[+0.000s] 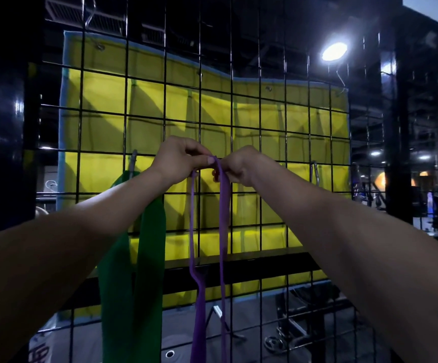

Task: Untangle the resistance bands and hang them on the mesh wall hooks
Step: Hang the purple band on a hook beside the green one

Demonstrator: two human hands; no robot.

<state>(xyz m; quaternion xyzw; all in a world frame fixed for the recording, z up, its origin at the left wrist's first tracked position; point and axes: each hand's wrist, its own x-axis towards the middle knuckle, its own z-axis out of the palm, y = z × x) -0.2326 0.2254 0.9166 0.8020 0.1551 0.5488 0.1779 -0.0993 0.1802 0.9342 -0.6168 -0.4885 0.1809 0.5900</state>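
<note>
Left hand pinches the top fold of the purple band between thumb and curled fingers; right hand grips the same fold from the other side, fingers curled round it; the 2 hands nearly touch, both against the mesh. Band lies directly below the hands, long axis vertical, its 2 strands hanging down the mesh past the bottom edge of view. Hook for this band cannot be made out; it is hidden behind the hands if present. Judgement: the fold must go up and over a hook at hand level; both hands are equally near. Green band hangs left of the purple one, apart from it, already on a hook. Another hook stands bare to the right.
</note>
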